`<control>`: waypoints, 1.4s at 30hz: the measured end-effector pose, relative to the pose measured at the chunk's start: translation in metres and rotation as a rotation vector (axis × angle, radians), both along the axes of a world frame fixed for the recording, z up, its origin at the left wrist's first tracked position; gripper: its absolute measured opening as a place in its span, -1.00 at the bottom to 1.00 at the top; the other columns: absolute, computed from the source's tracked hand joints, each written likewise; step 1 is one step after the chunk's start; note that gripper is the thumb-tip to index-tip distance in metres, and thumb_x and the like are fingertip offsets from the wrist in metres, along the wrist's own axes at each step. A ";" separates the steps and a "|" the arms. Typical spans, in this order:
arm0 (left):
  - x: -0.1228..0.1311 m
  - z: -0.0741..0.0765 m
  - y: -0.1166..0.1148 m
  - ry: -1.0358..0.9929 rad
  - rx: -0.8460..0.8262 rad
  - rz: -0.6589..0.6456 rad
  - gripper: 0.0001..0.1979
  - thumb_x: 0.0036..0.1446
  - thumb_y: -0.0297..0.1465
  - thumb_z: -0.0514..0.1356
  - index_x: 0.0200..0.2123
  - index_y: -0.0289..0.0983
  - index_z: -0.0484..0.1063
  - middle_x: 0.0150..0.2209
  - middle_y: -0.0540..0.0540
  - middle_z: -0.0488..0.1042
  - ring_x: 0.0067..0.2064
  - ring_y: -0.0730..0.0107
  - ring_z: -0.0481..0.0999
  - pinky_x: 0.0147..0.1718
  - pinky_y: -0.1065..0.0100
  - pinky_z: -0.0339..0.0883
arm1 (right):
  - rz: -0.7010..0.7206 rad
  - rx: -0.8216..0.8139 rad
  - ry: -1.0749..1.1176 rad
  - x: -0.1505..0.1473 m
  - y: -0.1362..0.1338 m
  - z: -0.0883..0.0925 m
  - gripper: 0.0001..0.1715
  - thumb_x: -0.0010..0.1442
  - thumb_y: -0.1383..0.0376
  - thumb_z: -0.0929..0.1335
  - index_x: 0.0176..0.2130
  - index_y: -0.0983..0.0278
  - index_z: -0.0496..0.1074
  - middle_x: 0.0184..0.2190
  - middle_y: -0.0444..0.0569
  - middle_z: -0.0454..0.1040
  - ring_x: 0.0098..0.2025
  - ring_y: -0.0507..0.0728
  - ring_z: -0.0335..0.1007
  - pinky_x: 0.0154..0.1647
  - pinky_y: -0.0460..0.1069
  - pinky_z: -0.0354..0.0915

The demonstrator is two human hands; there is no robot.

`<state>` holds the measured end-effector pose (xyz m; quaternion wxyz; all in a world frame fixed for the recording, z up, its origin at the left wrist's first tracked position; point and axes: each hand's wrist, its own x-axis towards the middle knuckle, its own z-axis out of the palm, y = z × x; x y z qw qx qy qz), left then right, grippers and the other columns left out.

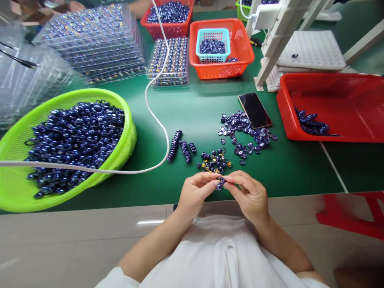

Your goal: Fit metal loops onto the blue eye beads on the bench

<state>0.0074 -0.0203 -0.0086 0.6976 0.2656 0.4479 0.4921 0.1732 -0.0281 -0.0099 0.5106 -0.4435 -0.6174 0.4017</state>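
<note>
Over the table's front edge, my left hand (198,191) and my right hand (249,193) meet fingertip to fingertip. Both are closed in a pinch on one small shiny dark-blue ring-like piece (220,183); its exact kind is too small to make out. Just beyond the fingers lies a loose pile of dark-blue beads with gold-coloured pieces (215,161). Short stacked rows of dark-blue pieces (174,146) rest to its left. Flat, round purple-blue pieces (240,124) are scattered to the right, against a black phone (255,110).
A lime-green basket (131,132) full of dark-blue pieces stands left, crossed by a white cable (156,116). Stacked clear trays (132,52), an orange basket (222,72) holding a light-blue basket (213,60), and a white post (271,52) stand behind. A red bin (345,108) sits right.
</note>
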 end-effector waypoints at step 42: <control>-0.003 0.015 -0.010 0.557 0.588 -0.118 -0.87 0.21 -0.48 0.23 -0.18 -0.25 0.55 -0.27 -0.15 0.60 -0.27 0.30 0.55 -0.24 0.33 0.44 | 0.113 -0.329 0.296 -0.004 0.003 0.004 -0.83 0.21 0.21 0.44 -0.21 0.22 0.59 -0.38 -0.09 0.41 -0.41 0.00 0.40 -0.45 -0.10 0.43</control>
